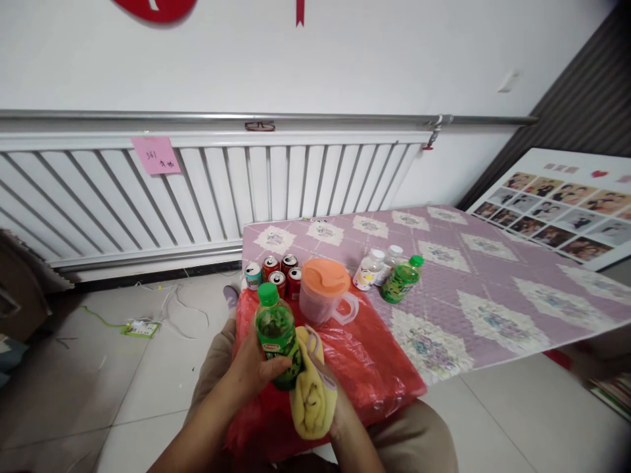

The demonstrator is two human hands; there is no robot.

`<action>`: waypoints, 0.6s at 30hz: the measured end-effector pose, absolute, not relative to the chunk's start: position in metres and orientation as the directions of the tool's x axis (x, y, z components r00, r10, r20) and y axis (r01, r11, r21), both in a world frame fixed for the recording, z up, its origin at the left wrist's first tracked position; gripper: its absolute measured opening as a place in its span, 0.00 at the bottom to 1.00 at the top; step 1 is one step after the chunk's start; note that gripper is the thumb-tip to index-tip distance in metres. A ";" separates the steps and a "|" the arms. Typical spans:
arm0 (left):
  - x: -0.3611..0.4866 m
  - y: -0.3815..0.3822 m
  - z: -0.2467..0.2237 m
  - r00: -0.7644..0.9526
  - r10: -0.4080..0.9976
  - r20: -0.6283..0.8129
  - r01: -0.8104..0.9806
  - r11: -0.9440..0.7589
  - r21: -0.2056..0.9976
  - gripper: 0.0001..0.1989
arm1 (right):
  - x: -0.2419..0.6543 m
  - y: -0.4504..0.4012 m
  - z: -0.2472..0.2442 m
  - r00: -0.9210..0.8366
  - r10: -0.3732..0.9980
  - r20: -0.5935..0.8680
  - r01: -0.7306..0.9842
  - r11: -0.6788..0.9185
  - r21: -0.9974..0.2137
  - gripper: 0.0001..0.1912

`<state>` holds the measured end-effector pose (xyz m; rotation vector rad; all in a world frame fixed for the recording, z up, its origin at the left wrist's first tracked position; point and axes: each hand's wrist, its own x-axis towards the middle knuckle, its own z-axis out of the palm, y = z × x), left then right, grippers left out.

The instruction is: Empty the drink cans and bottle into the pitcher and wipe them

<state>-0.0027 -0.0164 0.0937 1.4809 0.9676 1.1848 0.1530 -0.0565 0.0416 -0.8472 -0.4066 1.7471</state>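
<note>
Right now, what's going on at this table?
The left hand holds a green-capped bottle while the right hand holds a folded yellow cloth against it. Beyond them, a lidded pitcher stands near five cans. Two white-capped bottles and another green-capped one are grouped to the right, on the patterned tablecloth.

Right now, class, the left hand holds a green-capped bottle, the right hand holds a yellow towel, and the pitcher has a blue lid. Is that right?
Not quite: the pitcher's lid is orange, as the head view shows. The left hand does hold the green-capped bottle, and the right hand the yellow towel.
</note>
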 end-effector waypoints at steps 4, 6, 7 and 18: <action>-0.013 -0.017 0.094 0.461 0.878 0.127 -0.035 -0.125 0.992 0.39 | 0.155 -0.065 0.036 -0.197 0.931 -0.307 -0.601 -0.362 -0.712 0.22; -0.016 -0.018 0.090 0.504 0.860 0.084 -0.073 -0.054 0.996 0.39 | 0.158 -0.068 0.035 -0.207 0.917 -0.340 -0.538 -0.397 -0.743 0.23; -0.016 -0.018 0.088 0.491 0.868 0.070 -0.082 -0.034 0.996 0.38 | 0.161 -0.069 0.036 -0.191 0.918 -0.349 -0.515 -0.396 -0.760 0.23; 0.004 -0.021 0.084 0.048 0.967 0.252 0.292 -0.255 0.922 0.33 | 0.179 -0.055 0.105 0.251 0.951 -0.182 -0.295 -0.104 -0.950 0.31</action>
